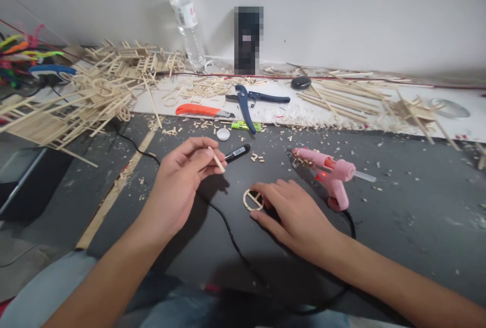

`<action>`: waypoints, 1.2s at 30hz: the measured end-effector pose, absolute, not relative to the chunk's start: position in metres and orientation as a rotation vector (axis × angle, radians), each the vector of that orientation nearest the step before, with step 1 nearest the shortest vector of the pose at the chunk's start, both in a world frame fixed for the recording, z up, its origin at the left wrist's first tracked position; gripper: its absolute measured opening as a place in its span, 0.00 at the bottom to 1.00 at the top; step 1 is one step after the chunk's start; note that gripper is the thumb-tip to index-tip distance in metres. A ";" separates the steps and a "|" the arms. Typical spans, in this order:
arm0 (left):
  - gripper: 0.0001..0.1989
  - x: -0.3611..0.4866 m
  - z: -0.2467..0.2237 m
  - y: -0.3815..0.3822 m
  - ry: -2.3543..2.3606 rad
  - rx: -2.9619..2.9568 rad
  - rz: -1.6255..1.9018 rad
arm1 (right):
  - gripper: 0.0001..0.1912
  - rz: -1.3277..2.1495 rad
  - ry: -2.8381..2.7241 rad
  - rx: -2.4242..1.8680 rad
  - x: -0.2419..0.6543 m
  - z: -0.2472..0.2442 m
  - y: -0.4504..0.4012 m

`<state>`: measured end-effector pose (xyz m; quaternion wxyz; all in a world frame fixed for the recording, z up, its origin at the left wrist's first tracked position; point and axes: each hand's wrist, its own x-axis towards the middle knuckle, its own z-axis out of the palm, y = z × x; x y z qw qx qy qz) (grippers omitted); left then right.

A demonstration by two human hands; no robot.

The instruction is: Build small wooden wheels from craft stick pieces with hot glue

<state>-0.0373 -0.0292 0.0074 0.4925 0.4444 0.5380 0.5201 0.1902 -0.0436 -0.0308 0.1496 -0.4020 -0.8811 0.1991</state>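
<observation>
My left hand [182, 181] pinches a short wooden stick [216, 160] between thumb and fingers, held above the dark table. On the tabletop lies a small wooden ring [246, 207] with thin crossbars inside it. The thumb and index finger of my right hand [294, 211] rest on the ring's right side, closed around its edge; part of the ring is hidden behind the fingers. A black marker pen [238, 153] lies just beyond my left hand. To the right of my right hand is a pink glue gun [334, 171] with a glue stick poking out of its back.
Pliers-like cutters [246, 108], an orange utility knife [201, 110], a lighter [243, 125] and a white cap [223, 134] lie farther back. Stick models [76, 100] pile up at the left. A bottle [186, 19] stands by the wall. A black cable [228, 224] crosses the table.
</observation>
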 end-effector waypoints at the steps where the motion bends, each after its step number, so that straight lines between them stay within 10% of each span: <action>1: 0.05 -0.042 0.006 -0.027 1.344 1.105 1.265 | 0.14 0.574 -2.518 -1.173 0.188 -0.029 -0.043; 18: 0.17 -0.085 0.018 -0.019 2.126 2.097 0.716 | 0.06 0.464 -2.431 -1.348 0.143 0.021 0.003; 27: 0.18 -0.042 -0.010 -0.027 1.811 2.385 0.537 | 0.16 0.789 -2.003 -1.539 0.202 0.010 -0.025; 36: 0.14 -0.012 0.011 -0.064 1.153 2.624 0.539 | 0.03 0.979 -1.945 -1.076 0.202 0.026 -0.051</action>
